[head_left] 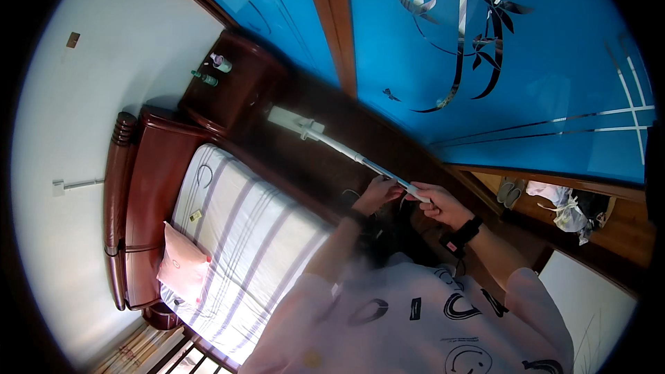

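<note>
Shirt [415,312], nearest the viewer, lies to the right of the bed [277,215]. Right grip [443,206], beside the bed, is clamped around the handle end of the mop [353,156]; left grip [377,195], nearer the bed, meets the pole, though whether it closes on it cannot be told. The mop runs toward the bed's headboard end, its flat, pale head [282,118] foremost, over the floor [377,137]. Mopping appears in hand; how much floor is done and how much remains cannot be judged from its dark surface. Room for movement seems confined to the strip beside the bed: the nightstand [253,73], bearing bottles [208,79], bounds it by the headboard; the blue wardrobe [409,62] bounds it opposite the bed. Lengthwise strokes probably suit this strip better than sideways swings.
</note>
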Action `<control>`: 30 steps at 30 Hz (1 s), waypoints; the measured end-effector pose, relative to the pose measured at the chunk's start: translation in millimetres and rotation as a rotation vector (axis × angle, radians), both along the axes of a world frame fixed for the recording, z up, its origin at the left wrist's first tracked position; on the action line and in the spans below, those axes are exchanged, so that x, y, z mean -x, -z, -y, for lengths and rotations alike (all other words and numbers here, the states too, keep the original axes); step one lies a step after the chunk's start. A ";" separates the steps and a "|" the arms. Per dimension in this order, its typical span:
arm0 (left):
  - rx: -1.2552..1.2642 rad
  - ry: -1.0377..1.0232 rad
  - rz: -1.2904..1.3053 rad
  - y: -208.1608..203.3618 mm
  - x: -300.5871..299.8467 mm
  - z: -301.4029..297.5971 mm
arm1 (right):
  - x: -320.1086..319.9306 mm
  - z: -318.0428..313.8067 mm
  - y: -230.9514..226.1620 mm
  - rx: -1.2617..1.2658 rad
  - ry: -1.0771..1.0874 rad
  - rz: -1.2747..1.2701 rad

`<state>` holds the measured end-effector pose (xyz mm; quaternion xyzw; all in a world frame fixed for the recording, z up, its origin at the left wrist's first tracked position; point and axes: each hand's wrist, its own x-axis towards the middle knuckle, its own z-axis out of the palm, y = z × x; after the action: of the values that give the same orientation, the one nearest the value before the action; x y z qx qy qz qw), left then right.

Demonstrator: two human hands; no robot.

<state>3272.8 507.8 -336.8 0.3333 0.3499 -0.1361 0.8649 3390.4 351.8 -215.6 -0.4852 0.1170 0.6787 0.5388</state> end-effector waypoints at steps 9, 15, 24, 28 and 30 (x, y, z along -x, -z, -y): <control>-1.415 0.452 0.150 41.5 48.7 -72.2 | 58.9 -92.0 63.7 -0.102 -0.005 0.065; -1.235 0.104 0.271 43.9 64.2 -85.7 | 71.7 -106.5 63.3 -0.115 0.003 -0.126; -1.393 0.588 0.333 18.8 6.8 -23.3 | 8.3 -17.0 39.4 -0.282 -0.064 -0.030; -0.109 -0.276 0.175 64.4 0.0 2.3 | -7.1 4.5 6.3 -0.280 -0.098 -0.012; 0.041 -0.232 0.262 75.7 -14.3 12.0 | -20.4 18.8 3.3 -0.241 -0.091 -0.052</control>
<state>3287.2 495.8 -412.5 0.2881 0.2675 0.0019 0.9195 3410.8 333.1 -218.9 -0.4040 0.0262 0.7238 0.5587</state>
